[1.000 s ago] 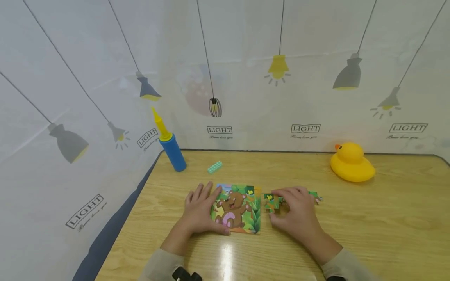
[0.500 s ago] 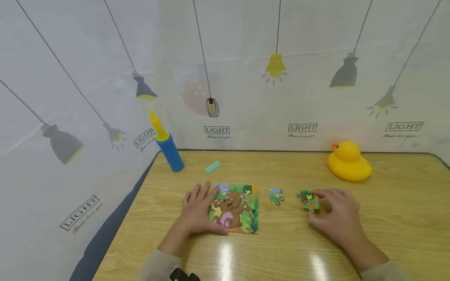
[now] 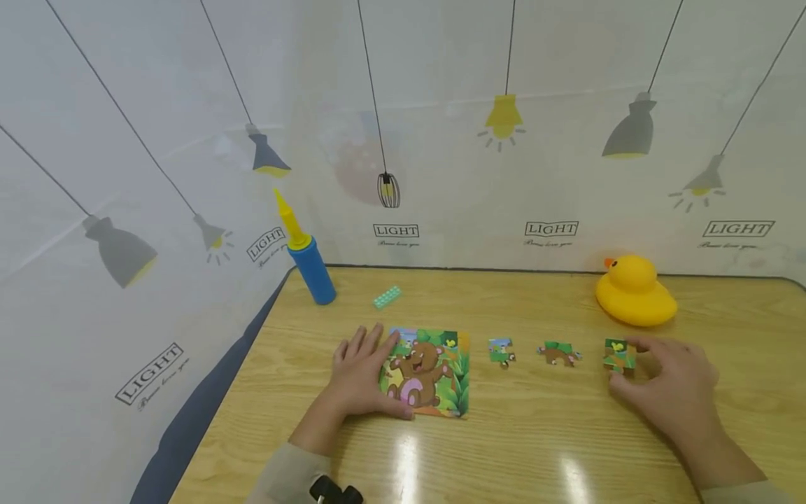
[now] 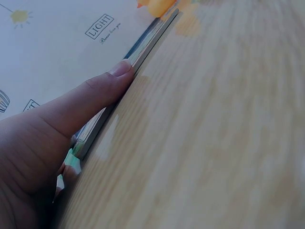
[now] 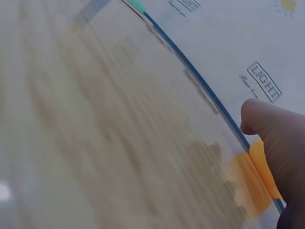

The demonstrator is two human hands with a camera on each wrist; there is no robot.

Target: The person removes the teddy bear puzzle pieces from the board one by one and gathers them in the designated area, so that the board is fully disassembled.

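A bear picture puzzle [image 3: 431, 374] lies on the wooden table [image 3: 516, 448]. My left hand [image 3: 368, 367] rests flat on its left side, fingers straight. In the left wrist view the thumb [image 4: 97, 93] lies along the puzzle's edge [image 4: 152, 33]. To the right, two loose puzzle pieces [image 3: 502, 351] [image 3: 558, 353] lie in a row. Further right, my right hand [image 3: 630, 369] pinches a third puzzle piece [image 3: 619, 354] low on the table, between thumb and curled fingers. The right wrist view is blurred and shows only a fingertip [image 5: 267, 126].
A yellow rubber duck [image 3: 634, 291] sits at the back right, just beyond my right hand. A blue and yellow pump [image 3: 308, 257] stands at the back left, with a small teal brick [image 3: 387, 297] beside it. A white printed curtain [image 3: 441, 140] walls the table's back and left.
My right hand has moved right along the table with a puzzle piece, leaving two pieces lying in a row behind it. The left hand has stayed on the puzzle.
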